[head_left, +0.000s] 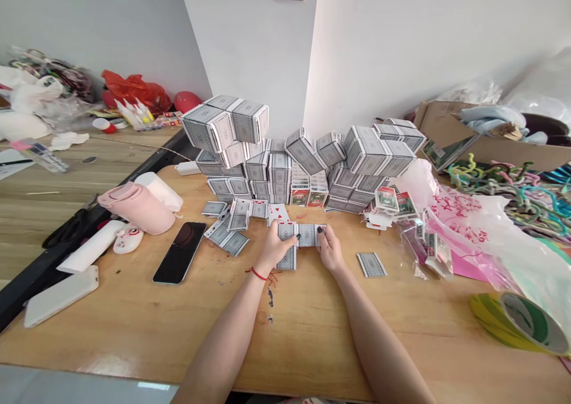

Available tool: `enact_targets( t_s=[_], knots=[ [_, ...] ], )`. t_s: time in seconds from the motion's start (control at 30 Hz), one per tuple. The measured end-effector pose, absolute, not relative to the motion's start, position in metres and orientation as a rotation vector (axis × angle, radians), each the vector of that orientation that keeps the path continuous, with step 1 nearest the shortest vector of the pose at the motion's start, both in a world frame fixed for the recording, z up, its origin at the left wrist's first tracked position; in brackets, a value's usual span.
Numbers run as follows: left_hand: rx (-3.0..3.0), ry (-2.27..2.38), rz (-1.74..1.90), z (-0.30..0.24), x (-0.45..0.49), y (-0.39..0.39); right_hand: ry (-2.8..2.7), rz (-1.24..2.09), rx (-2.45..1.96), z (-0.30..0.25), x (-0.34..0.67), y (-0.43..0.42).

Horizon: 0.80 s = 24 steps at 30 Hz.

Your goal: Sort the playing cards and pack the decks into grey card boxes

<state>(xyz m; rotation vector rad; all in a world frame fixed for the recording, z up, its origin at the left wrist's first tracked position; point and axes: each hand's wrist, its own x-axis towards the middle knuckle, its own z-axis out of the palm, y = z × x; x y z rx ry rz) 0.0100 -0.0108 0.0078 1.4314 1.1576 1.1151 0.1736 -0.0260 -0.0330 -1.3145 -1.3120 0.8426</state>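
Note:
My left hand (277, 244), with a red string at the wrist, grips folded playing cards (286, 257) with grey patterned backs. From the other side my right hand (329, 246) pinches the end of a joined card piece (307, 235) that meets the left-hand cards. Just behind the hands lie loose cards, one a red-suited card (277, 212) face up. Folded cards (226, 237) rest left of my left hand. A single folded card (372, 264) lies face down to the right of my right hand. Further back stand stacked blocks (281, 169) made of cards.
On the left are a black phone (181, 253), a pink bottle (138, 209) and a white power bank (61, 297). To the right sit card boxes (386, 200), plastic bags (464, 207), a tape roll (520, 322) and a cardboard box (446, 124). A wall closes off the back.

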Motion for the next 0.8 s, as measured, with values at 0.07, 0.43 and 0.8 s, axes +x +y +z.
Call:
enact_targets(
  t_s=[0.07,0.43,0.8],
  knots=[
    [1.428,1.160,1.103,0.006,0.010,-0.010,-1.305,0.803,-1.347,-0.032,0.173,-0.027],
    [1.447,1.149,1.148,0.006,0.011,-0.012,-1.311,0.825,-1.389,-0.025,0.170,-0.028],
    [1.459,1.218,1.191,0.003,0.014,-0.012,-1.263,1.139,-1.345,-0.014,0.160,-0.033]
  ],
)
